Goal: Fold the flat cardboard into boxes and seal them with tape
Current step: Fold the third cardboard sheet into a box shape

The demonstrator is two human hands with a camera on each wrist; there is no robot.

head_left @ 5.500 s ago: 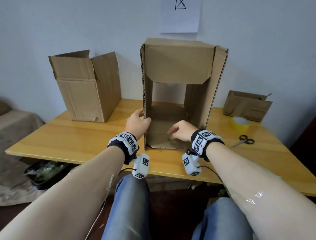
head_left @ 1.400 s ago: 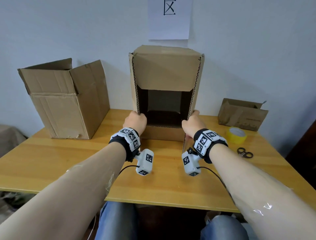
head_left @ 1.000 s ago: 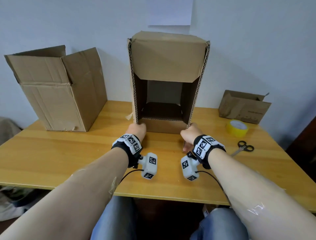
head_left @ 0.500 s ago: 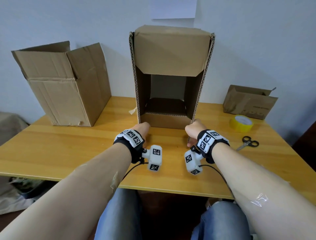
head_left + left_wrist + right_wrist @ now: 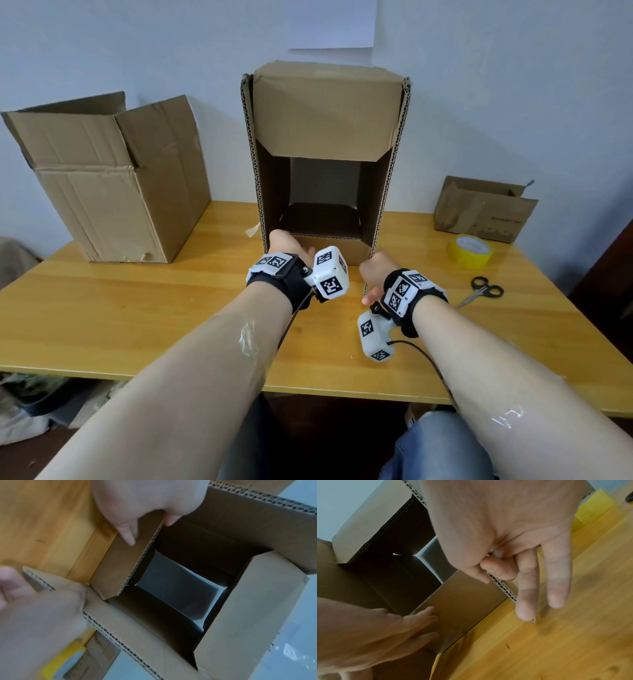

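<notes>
The cardboard box (image 5: 325, 161) lies on its side near the desk's (image 5: 137, 315) far edge. Left hand (image 5: 286, 245) presses the lower flap (image 5: 126, 566) with straight fingers; right hand (image 5: 376, 270) pinches the side flap (image 5: 503, 586). Corrugated board is probably light and stiff: grip flap edges.

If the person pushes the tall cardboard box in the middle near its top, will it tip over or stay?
The tall cardboard box would probably tip rather than slide: it is narrow for its height, and you can see through it, so it is likely light. Its thick corrugated walls suggest it stays fairly stiff. The left hand and right hand at its lower flaps should steady it somewhat.
</notes>
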